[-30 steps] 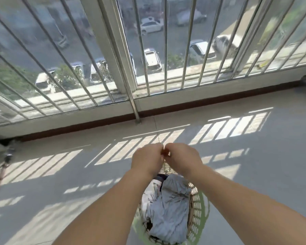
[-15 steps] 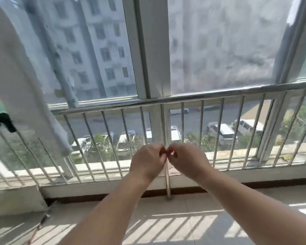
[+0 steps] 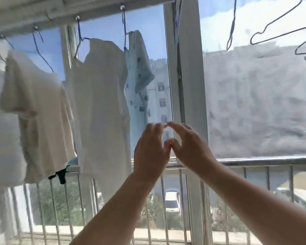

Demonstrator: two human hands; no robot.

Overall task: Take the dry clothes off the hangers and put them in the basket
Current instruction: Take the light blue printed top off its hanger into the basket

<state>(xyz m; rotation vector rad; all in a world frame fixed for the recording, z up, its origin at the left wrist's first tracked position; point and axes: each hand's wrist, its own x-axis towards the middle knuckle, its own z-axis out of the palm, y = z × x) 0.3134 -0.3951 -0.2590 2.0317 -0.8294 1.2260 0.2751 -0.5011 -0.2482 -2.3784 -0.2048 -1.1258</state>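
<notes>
Hanging from wire hangers [image 3: 81, 41] at upper left, white shirts [image 3: 99, 106] dry; left hand [image 3: 151, 149] and right hand [image 3: 189, 147] meet fingertip-to-fingertip, loosely curved, holding nothing. No legible writing.

Daylight is pouring through tall windows with a white window frame [image 3: 193, 85]. A metal railing [image 3: 265, 159] is running across below. Outside, a pale apartment building [image 3: 254, 99], blue sky, trees and a parked white car [image 3: 171, 200] are showing.

Bright backlit daylight, motion blur throughout.
</notes>
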